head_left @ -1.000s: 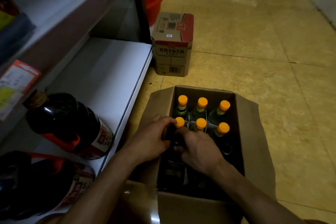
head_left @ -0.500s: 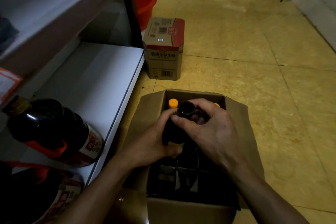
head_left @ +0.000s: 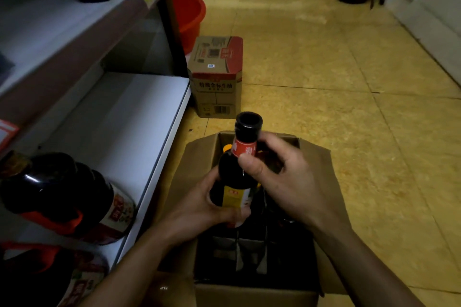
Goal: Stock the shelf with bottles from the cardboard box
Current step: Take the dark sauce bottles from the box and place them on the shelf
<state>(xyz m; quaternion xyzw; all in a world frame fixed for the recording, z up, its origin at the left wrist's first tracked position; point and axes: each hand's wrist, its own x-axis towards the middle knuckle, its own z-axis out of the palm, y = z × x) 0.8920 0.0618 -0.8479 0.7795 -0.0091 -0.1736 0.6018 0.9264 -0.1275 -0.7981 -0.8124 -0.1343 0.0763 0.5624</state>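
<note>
Head view: shows a dark bottle (head_left: 237, 177) upright over the open cardboard box (head_left: 249, 296), most of it above the rim. Wrapped round the labelled body by the left hand (head_left: 199, 207), pinched at the neck by the right hand (head_left: 291, 182). Looks like the lift-out step, placing not yet begun. Calls next for a carry leftward to the white lower shelf (head_left: 119, 132), beside the large jugs (head_left: 62, 194), then setting down upright and letting go

Red bucket (head_left: 190, 16) behind sealed printed carton (head_left: 216, 77)
</note>
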